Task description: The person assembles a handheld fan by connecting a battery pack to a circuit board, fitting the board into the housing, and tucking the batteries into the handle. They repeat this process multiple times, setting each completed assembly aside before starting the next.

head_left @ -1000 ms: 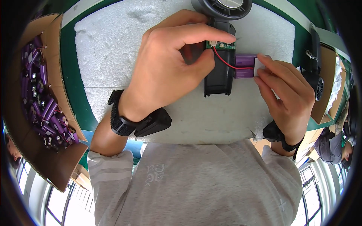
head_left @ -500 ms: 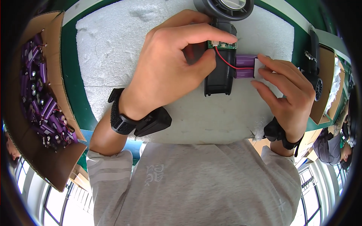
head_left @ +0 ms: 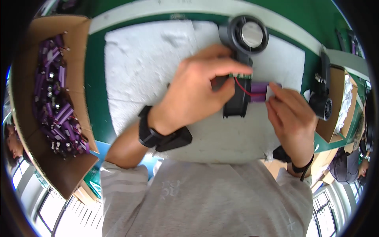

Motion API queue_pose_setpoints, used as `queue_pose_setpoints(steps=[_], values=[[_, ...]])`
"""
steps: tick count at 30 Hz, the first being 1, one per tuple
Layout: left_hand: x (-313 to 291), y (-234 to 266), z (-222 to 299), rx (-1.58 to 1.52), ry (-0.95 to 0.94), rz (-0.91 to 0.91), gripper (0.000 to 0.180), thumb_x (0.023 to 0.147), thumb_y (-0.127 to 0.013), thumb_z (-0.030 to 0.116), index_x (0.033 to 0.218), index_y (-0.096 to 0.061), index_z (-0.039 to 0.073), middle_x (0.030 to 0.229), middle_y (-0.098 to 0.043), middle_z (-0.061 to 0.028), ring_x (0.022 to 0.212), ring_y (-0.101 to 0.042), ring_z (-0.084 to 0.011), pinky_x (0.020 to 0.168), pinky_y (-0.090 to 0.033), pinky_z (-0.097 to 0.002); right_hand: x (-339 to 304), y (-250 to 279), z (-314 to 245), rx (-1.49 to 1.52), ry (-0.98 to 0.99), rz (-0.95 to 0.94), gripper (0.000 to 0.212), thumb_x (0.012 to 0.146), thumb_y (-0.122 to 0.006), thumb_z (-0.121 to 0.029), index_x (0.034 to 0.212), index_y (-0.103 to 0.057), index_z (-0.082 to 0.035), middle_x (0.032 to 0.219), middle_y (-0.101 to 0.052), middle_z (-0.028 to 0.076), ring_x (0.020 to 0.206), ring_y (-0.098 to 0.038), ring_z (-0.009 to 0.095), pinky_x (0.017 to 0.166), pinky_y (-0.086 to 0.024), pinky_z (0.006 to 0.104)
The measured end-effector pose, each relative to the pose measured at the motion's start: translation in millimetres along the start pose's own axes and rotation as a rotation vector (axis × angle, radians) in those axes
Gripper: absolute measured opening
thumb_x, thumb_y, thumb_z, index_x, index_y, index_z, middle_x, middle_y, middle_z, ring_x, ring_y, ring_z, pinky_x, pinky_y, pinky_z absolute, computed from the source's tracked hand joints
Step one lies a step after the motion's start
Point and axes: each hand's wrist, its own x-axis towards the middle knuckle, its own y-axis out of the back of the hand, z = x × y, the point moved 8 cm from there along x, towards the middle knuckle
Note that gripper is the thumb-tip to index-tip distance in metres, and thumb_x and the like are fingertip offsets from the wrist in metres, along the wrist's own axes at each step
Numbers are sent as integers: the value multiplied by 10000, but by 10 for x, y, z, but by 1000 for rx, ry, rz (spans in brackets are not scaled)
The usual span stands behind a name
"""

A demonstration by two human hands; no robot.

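A black handheld fan (head_left: 236,103) lies on the foam with its round head away from me and its handle toward me. My left hand (head_left: 195,85) grips the handle between thumb and fingers, near a green circuit board (head_left: 241,76). From the board a red wire (head_left: 244,91) curves to a purple battery pack (head_left: 258,87) beside the handle's right side. A white patch (head_left: 269,94) covers the pack's right part. The fingers of my right hand (head_left: 293,113) are closed on the pack at this patch; the thumb tip is partly hidden.
A white foam sheet (head_left: 146,59) covers part of the green table. Left stands a cardboard box (head_left: 75,130) with many purple batteries (head_left: 63,114). At right are another black fan (head_left: 321,106) and a cardboard box (head_left: 329,128) with white packing. A person (head_left: 343,168) is at the far right.
The view has shifted, so the fan and hands appear lower. My right fingers, spread around the pack's end before, have closed in on the white patch. My left hand keeps its grip.
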Motion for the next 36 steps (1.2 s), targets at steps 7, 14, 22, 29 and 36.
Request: queue_pose_setpoints(steps=[7, 14, 22, 29, 36], values=[[-17, -4, 13, -9, -29, 21, 382, 727, -610, -114, 1033, -713, 90, 974, -620, -103, 777, -613, -182, 644, -480, -271, -61, -128, -84, -151, -23, -3, 130, 662, -684, 75, 748, -590, 50, 998, -664, 178, 812, -645, 322, 699, -550, 364], [-27, 26, 38, 9, -53, 61, 368, 728, -618, -84, 1029, -711, 106, 1020, -634, -127, 765, -645, -234, 658, -515, -307, -26, -48, 12, -36, -67, 42, 137, 641, -675, 75, 735, -587, 30, 970, -679, 158, 764, -654, 302, 655, -557, 358], [-45, 80, 15, 26, -65, 114, 348, 725, -623, -54, 1011, -714, 122, 1014, -637, -132, 740, -655, -248, 655, -530, -325, -41, 68, 296, 150, -270, 16, 129, 674, -662, 89, 772, -595, 39, 939, -682, 133, 672, -662, 251, 613, -546, 301], [-27, 40, -6, -9, -48, 66, 358, 736, -627, -36, 1034, -723, 139, 1032, -634, -133, 718, -636, -195, 656, -516, -295, 40, 429, 414, 229, -414, 30, 47, 769, -621, 65, 781, -581, 44, 796, -661, 104, 635, -655, 175, 577, -515, 261], [-22, 25, -25, -71, -9, 34, 356, 730, -625, -62, 1032, -722, 101, 978, -626, -77, 677, -586, -144, 611, -473, -253, 325, 440, 962, -111, -607, 268, 75, 857, -644, -48, 882, -622, 20, 659, -632, 93, 558, -609, 156, 535, -475, 259]])
